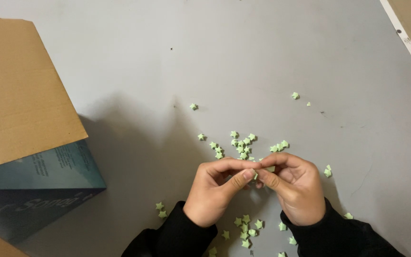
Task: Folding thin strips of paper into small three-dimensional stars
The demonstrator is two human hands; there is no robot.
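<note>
Head view, looking straight down on a pale grey surface (243, 57). Left hand (212, 192) and right hand (296, 190) meet at centre frame, both in black sleeves, fingertips pressed together around a small pale green paper piece (268, 168). Fingers of both hands are closed to a pinch on it; only a sliver of green shows between the right thumb and forefinger, so its exact shape cannot be told. The piece is held just above the surface, near the lower edge of the densest star cluster. Scattered around: many small pale green folded paper stars. Main cluster (241, 144) lies just beyond the knuckles, with a smaller clump (279, 145) to its right. A second group (246, 228) lies between the two wrists, partly shaded by the hands. A pair of stars (160, 210) sits left of the left wrist; single stars lie farther out, one at (193, 106) and one at (295, 95), well apart from the hands. At left, a brown cardboard flap (20, 90) overhangs a dark teal printed box (39, 190), well apart from the hands. Top right corner: a white strip (407, 43) borders a tan area. Nothing lies between the hands and the nearest stars.
</note>
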